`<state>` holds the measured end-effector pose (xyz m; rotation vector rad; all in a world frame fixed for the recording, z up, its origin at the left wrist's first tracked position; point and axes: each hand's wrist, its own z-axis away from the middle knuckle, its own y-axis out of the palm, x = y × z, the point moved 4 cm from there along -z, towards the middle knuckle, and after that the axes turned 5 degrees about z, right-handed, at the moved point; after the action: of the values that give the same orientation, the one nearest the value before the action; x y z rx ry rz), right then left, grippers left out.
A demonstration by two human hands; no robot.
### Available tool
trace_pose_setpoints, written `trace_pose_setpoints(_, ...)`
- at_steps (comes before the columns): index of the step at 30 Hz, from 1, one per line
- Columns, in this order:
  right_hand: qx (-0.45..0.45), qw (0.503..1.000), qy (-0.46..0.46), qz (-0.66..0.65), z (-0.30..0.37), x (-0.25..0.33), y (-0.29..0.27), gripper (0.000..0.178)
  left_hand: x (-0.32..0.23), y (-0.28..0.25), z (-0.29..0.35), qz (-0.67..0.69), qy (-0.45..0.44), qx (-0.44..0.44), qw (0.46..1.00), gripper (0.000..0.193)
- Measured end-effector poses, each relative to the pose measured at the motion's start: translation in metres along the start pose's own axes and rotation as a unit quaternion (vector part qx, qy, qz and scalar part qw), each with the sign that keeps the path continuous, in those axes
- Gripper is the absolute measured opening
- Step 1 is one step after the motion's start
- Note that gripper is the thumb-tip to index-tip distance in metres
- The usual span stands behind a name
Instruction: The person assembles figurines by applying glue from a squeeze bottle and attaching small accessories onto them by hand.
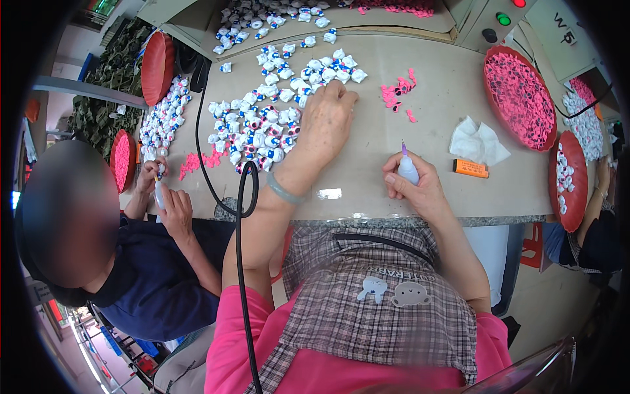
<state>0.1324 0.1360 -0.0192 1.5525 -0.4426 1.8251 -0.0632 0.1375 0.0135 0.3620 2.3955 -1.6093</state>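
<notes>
My left hand (326,121) reaches over the right edge of a spread of small white figure heads (279,92) with blue and pink marks. Its fingers are bent and drawn together; the back of the hand hides whatever is at the tips. Lower right, my right hand (420,187) grips a small white squeeze bottle (408,171) with a thin purple needle tip pointing up. Between and beyond the hands lies a loose group of small pink pieces (394,94). Some white heads near the left forearm carry pink and dark parts.
A red tray of pink pieces (489,62), a white cloth (478,143) and an orange box (470,169) lie right. A black cable (239,262) hangs across the left side. At left, a co-worker's hands (172,210) hold a similar bottle. A machine opening (453,20) stands behind.
</notes>
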Motion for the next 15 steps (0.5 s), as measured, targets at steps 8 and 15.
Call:
trace_pose_setpoints(8,0.013,0.999,-0.027,-0.013,-0.001,0.002,-0.001,0.017,-0.021,-0.001,0.035,0.263,-0.07,0.066,0.96,0.031)
trace_pose_setpoints(15,-0.011,0.989,-0.05,-0.137,0.007,0.007,-0.005,0.021,-0.035,0.001,0.072,0.63,-0.268,0.074,0.725,0.023)
